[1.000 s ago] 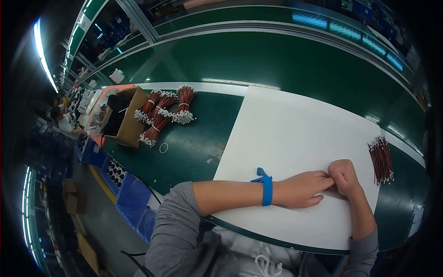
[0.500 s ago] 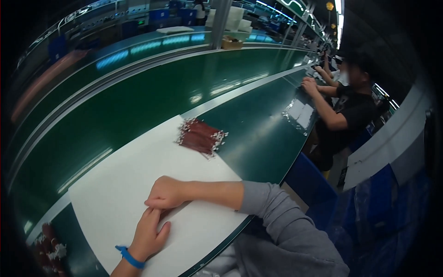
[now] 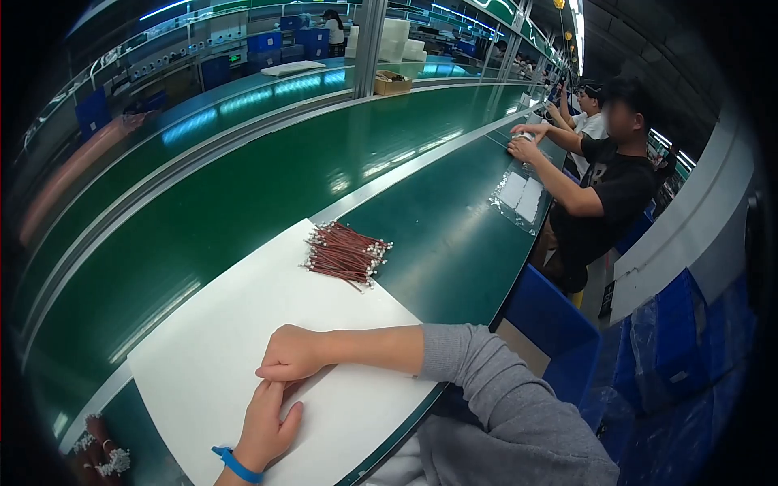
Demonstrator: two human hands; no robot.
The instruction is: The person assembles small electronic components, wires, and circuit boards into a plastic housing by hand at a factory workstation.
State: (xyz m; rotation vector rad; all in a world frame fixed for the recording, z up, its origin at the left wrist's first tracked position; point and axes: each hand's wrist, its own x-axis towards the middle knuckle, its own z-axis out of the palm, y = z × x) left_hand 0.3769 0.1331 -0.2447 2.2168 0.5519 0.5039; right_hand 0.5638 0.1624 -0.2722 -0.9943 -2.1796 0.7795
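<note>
My left hand (image 3: 269, 428), with a blue wristband (image 3: 237, 465), lies on a white sheet (image 3: 203, 324). Its fingers are stretched forward, the thumb stands apart, and the fingertips touch the underside of my right hand (image 3: 293, 354). That right hand is closed, knuckles up, reaching in from a grey sleeve; whatever its curled fingers may hold is hidden. Beyond both hands, at the far corner of the sheet, rests a pile of short reddish-brown wires (image 3: 347, 253) with white connector ends, apart from my hands.
More bundled brown wires (image 3: 101, 449) lie at the lower left. A green conveyor belt (image 3: 243, 194) runs beyond the bench. To the right, a co-worker (image 3: 608, 186) handles something near a clear bag of white pieces (image 3: 519, 196). A blue bin (image 3: 547, 324) stands beside the bench.
My view has shifted slightly and become sharper. Both hands keep the same pose against each other. The co-worker's hands have moved apart somewhat around a small object.
</note>
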